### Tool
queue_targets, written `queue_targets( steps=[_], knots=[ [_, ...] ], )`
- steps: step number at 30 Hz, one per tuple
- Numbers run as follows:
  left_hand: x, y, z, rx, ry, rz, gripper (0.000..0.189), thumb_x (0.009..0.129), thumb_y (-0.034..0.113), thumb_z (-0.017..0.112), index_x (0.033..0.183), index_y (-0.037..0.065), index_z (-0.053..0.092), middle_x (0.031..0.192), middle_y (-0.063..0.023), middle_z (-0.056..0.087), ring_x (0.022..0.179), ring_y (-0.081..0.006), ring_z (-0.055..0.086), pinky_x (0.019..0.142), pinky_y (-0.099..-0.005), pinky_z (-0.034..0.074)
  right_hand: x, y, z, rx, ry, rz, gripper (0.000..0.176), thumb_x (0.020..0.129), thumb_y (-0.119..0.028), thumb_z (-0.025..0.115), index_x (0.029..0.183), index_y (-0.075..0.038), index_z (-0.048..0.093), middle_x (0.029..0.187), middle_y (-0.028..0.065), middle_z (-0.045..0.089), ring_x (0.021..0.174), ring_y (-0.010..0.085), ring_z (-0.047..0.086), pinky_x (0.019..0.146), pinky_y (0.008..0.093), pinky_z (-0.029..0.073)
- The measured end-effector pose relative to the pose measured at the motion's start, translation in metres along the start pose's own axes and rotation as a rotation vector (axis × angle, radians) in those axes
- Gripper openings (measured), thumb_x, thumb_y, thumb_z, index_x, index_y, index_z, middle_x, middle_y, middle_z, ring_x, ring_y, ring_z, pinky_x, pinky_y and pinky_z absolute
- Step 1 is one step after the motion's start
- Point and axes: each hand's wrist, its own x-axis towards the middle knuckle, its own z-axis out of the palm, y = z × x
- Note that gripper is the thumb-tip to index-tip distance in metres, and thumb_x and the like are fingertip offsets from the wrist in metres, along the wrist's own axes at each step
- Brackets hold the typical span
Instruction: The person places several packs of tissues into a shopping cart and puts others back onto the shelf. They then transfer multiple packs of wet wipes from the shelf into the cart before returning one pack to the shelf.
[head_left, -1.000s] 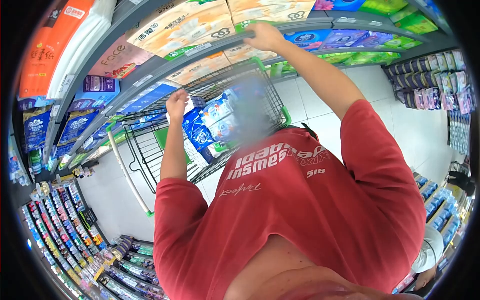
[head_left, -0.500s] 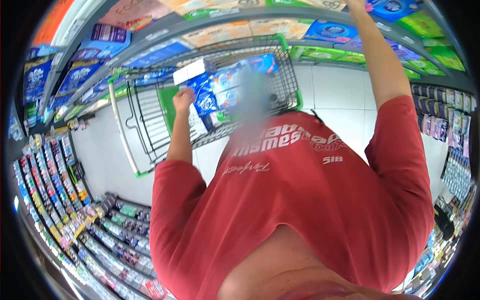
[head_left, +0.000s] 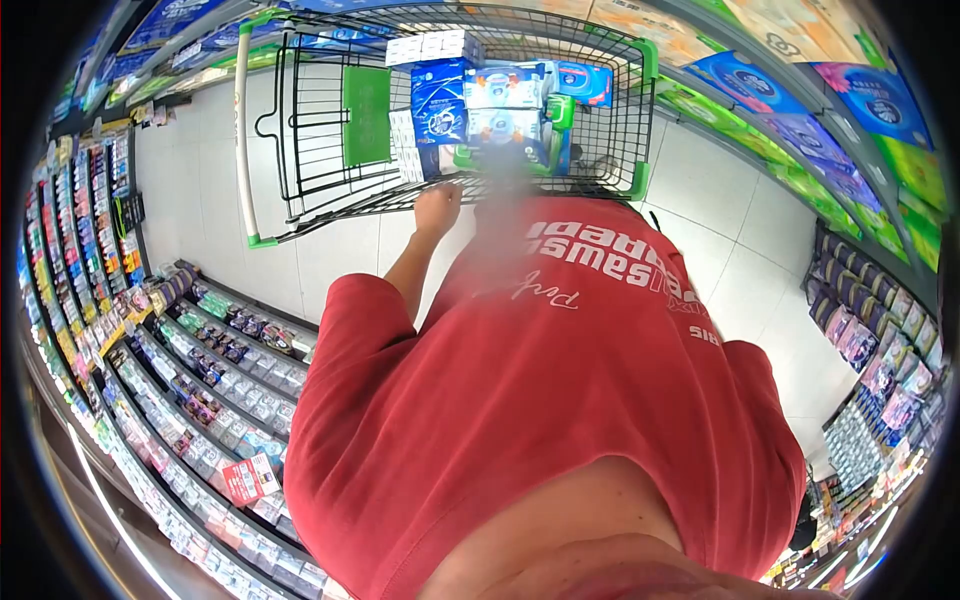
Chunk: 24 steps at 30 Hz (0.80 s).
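My left hand (head_left: 438,208) is closed, its curled fingers right at the near side of the shopping cart (head_left: 367,117); what it holds, if anything, is hidden. Inside the cart's black wire basket lie a blue pack (head_left: 438,108), two stacked white-and-blue packs (head_left: 503,88), a white multipack (head_left: 433,46) and a blue-and-pink pack (head_left: 585,84). A green pack (head_left: 562,112) sits beside the stack. My right hand is out of view, the arm hanging down on the right behind the red sleeve.
Shelves of packaged goods (head_left: 790,125) run along the far side and the right. Racks of small hanging items (head_left: 225,370) stand at the left and behind. A red-and-white price sign (head_left: 250,478) sticks out from one. Pale floor tiles (head_left: 720,240) lie between. A blur covers the centre.
My right arm, raised to the shelf before, has come down and its hand has left the view. My left hand has moved from over the cart to its near side. The view has shifted.
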Motion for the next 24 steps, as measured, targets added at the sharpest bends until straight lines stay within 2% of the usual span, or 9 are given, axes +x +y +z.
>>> queue_targets(
  steps=[5, 7, 8, 9, 10, 15, 17, 21, 24],
  knots=[
    [0.007, 0.02, -0.012, 0.099, -0.099, -0.082, 0.04, 0.09, 0.046, 0.05, 0.089, 0.011, 0.07, 0.088, -0.0151, 0.069, 0.082, -0.0357, 0.066, 0.072, -0.047, 0.051, -0.053, -0.102, -0.08, 0.198, -0.038, 0.155, 0.021, 0.083, -0.026, 0.06, 0.088, -0.007, 0.066, 0.071, 0.0048, 0.064, 0.06, 0.0149, 0.06, 0.045, 0.0309, 0.043],
    [0.012, 0.015, -0.007, 0.118, -0.105, -0.066, 0.043, 0.091, 0.048, 0.046, 0.089, 0.011, 0.069, 0.087, -0.0161, 0.069, 0.083, -0.0373, 0.065, 0.074, -0.0482, 0.05, -0.052, -0.155, -0.149, 0.443, 0.036, 0.282, 0.021, 0.082, -0.026, 0.06, 0.088, -0.007, 0.065, 0.071, 0.0048, 0.064, 0.061, 0.0152, 0.061, 0.046, 0.0312, 0.044],
    [0.013, 0.013, -0.006, 0.128, -0.118, -0.076, 0.043, 0.091, 0.047, 0.047, 0.088, 0.011, 0.069, 0.087, -0.0167, 0.068, 0.083, -0.0376, 0.065, 0.074, -0.0481, 0.05, -0.061, -0.203, -0.195, 0.856, 0.161, 0.561, 0.022, 0.081, -0.026, 0.062, 0.086, -0.005, 0.064, 0.072, 0.0055, 0.064, 0.062, 0.0157, 0.062, 0.048, 0.0312, 0.044],
    [0.012, 0.012, -0.006, 0.14, -0.133, -0.089, 0.042, 0.09, 0.047, 0.047, 0.087, 0.011, 0.069, 0.087, -0.0173, 0.068, 0.083, -0.038, 0.065, 0.074, -0.048, 0.05, -0.055, -0.212, -0.217, 0.929, 0.249, 0.489, 0.023, 0.081, -0.025, 0.062, 0.09, -0.003, 0.065, 0.074, 0.0058, 0.064, 0.062, 0.0152, 0.062, 0.049, 0.0299, 0.044],
    [0.012, 0.011, -0.006, 0.126, -0.127, -0.098, 0.041, 0.09, 0.046, 0.048, 0.087, 0.011, 0.069, 0.087, -0.0183, 0.068, 0.083, -0.0383, 0.065, 0.075, -0.0479, 0.05, -0.044, -0.218, -0.236, 0.823, 0.256, 0.426, 0.03, 0.083, -0.028, 0.058, 0.104, -0.007, 0.064, 0.086, 0.0043, 0.066, 0.074, 0.0154, 0.063, 0.058, 0.0316, 0.046],
    [0.012, 0.009, -0.006, 0.114, -0.109, -0.105, 0.039, 0.088, 0.045, 0.051, 0.088, 0.011, 0.07, 0.087, -0.0171, 0.069, 0.084, -0.0371, 0.066, 0.076, -0.0472, 0.05, -0.011, -0.299, -0.287, 0.845, 0.45, 0.27, 0.033, 0.08, -0.026, 0.063, 0.102, -0.001, 0.067, 0.083, 0.0119, 0.069, 0.077, 0.0218, 0.067, 0.063, 0.032, 0.05],
    [0.013, 0.006, -0.004, 0.107, -0.098, -0.106, 0.038, 0.087, 0.045, 0.052, 0.089, 0.012, 0.071, 0.087, -0.0166, 0.069, 0.085, -0.0365, 0.066, 0.077, -0.047, 0.05, 0.009, -0.312, -0.271, 0.497, 0.525, 0.132, 0.04, 0.078, -0.027, 0.065, 0.108, 0.0, 0.065, 0.093, 0.02, 0.068, 0.094, 0.0355, 0.065, 0.08, 0.0384, 0.051],
    [0.008, 0.005, -0.014, 0.071, -0.144, -0.132, 0.033, 0.084, 0.037, 0.051, 0.088, 0.011, 0.071, 0.091, -0.0176, 0.069, 0.089, -0.0357, 0.066, 0.081, -0.0478, 0.051, 0.008, -0.343, -0.21, 0.203, 0.471, 0.062, 0.087, 0.07, -0.031, 0.07, 0.14, 0.003, 0.031, 0.1, 0.0285, 0.064, 0.103, 0.0418, 0.06, 0.091, 0.0432, 0.046],
    [-0.003, 0.014, -0.038, 0.067, -0.14, -0.084, 0.03, 0.082, 0.027, 0.047, 0.081, 0.007, 0.07, 0.085, -0.0208, 0.068, 0.08, -0.0383, 0.067, 0.074, -0.0498, 0.052, -0.003, -0.348, -0.196, 0.069, 0.521, -0.03, 0.1, 0.07, -0.031, 0.07, 0.144, 0.004, 0.012, 0.1, 0.0311, 0.063, 0.1, 0.0419, 0.061, 0.089, 0.0447, 0.048]
  ],
)
